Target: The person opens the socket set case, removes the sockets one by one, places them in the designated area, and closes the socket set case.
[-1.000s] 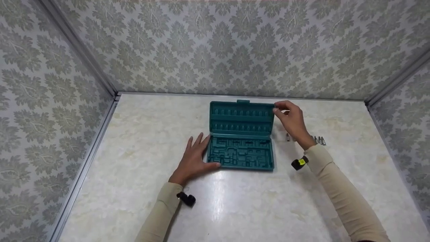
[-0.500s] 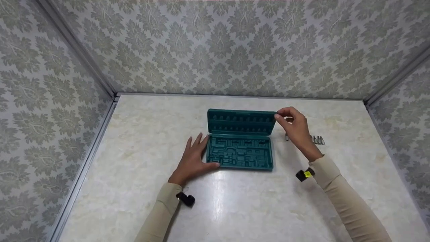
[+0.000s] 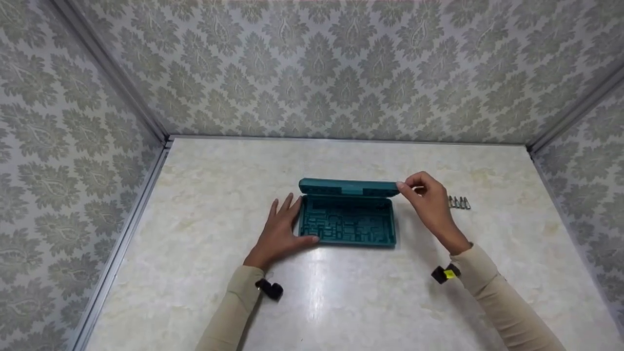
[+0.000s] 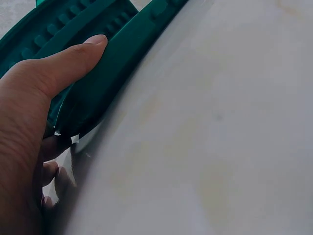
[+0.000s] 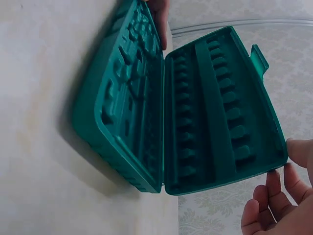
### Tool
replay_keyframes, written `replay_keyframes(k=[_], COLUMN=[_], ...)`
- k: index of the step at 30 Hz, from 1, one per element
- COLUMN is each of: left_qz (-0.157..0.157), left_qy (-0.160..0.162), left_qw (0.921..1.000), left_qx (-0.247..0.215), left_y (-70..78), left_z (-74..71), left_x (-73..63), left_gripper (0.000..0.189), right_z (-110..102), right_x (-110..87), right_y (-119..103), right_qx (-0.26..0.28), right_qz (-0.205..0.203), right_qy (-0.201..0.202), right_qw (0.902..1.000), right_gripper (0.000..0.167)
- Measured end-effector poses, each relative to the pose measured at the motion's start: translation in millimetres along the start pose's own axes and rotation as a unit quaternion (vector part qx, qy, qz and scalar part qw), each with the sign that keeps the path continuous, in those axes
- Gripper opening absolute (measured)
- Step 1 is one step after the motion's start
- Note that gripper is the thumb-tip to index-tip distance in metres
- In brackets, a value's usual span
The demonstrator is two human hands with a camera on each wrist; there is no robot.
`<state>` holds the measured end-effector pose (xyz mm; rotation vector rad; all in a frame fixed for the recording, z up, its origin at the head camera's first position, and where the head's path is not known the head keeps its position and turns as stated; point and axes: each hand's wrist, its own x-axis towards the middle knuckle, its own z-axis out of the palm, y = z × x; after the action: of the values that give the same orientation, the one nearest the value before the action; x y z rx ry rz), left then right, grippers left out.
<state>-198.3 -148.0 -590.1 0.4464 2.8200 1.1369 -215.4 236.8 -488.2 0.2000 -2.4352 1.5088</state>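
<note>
A teal plastic tool case [image 3: 347, 222] stands on the table with its lid half lowered. Moulded recesses line the base, and rows of slots run across the lid [image 5: 215, 112]. My left hand [image 3: 280, 234] braces the front left corner. Its fingers spread along the left side, while the thumb [image 4: 83, 56] lies over the front rim. My right hand [image 3: 429, 202] pinches the lid's right corner between thumb and fingertips, as the right wrist view shows closely.
Several small metal pieces [image 3: 458, 202] lie in a row right of the case, partly behind the right hand. A patterned wall [image 3: 317, 73] rises at the table's back edge, with side panels left and right.
The lid has swung forward and down from nearly upright, with my right hand moving down and toward me on its corner. My left hand has kept its place.
</note>
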Motion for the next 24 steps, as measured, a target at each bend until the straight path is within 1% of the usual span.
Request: replay_keyframes(k=[4, 8, 11, 14, 17, 19, 21, 24], left_qz=[-0.006, -0.014, -0.009, 0.004, 0.014, 0.013, 0.003, -0.021], left_qy=[-0.002, -0.007, -0.008, -0.005, -0.005, -0.005, -0.005, -0.010], left_qw=[1.0000, 0.9998, 0.9999, 1.0000, 0.9999, 0.9999, 0.9999, 0.9994], left_qx=[-0.006, -0.009, -0.008, -0.003, -0.001, -0.002, -0.008, -0.025], left_y=[0.3, 0.1, 0.2, -0.6, -1.1, -1.2, -0.2, 4.0], left_z=[-0.2, -0.4, -1.2, -1.7, -1.2, -0.8, -0.9, -1.0], left_x=[-0.9, -0.7, 0.0, 1.5, 2.7, 2.7, 2.0, 0.8], left_gripper=[0.126, 0.125, 0.124, 0.121, 0.119, 0.119, 0.118, 0.116], right_z=[-2.5, -6.1, -8.7, -10.1, -10.2, -8.8, -7.0, -4.3], right_x=[-11.2, -20.7, -28.0, -35.5, -43.0, -47.9, -52.8, -59.5], right_y=[1.5, 3.3, 4.4, 5.3, 7.5, 9.3, 11.4, 14.9], right_qx=[0.004, -0.012, -0.032, -0.043, -0.044, -0.041, -0.033, -0.021], right_qz=[0.013, 0.035, 0.050, 0.058, 0.063, 0.066, 0.067, 0.057], right_qy=[-0.018, -0.045, -0.064, -0.079, -0.083, -0.081, -0.076, -0.065], right_qw=[0.9997, 0.9983, 0.9962, 0.9942, 0.9936, 0.9937, 0.9943, 0.9960], right_gripper=[0.018, 0.028, 0.037, 0.041, 0.040, 0.039, 0.037, 0.034])
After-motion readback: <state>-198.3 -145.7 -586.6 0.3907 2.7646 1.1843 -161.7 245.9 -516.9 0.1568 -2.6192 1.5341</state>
